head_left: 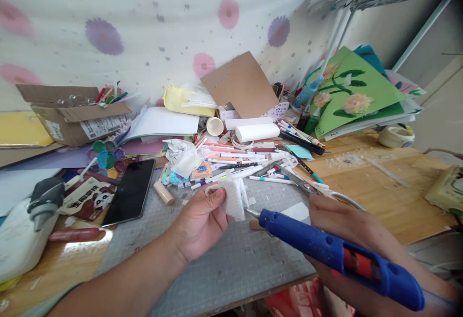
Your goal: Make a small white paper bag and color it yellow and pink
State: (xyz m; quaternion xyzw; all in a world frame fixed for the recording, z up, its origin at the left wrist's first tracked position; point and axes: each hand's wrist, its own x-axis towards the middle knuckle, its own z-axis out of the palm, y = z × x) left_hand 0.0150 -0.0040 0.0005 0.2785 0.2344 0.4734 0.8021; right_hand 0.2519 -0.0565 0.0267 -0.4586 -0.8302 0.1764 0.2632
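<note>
My left hand (204, 215) pinches a small white piece with a bumpy, quilted-looking surface (234, 199) between thumb and fingers, above the cutting mat. I cannot tell if it is cloth or foam. Wrapped round a blue hot glue gun (307, 240) is my right hand (347, 227), whose fingers are partly hidden behind the tool. Its metal nozzle points left and comes close to the lower right edge of the white piece; whether they touch is unclear. Scissors (300, 180) lie just beyond, among markers.
A grey cutting mat (170, 278) covers the table's front. Several markers (231, 155), a crumpled tissue (183, 158) and a paper cup (214, 126) crowd the back. A phone (130, 191) lies left, near a cardboard box (75, 114). Green flower artwork (352, 90) leans at right.
</note>
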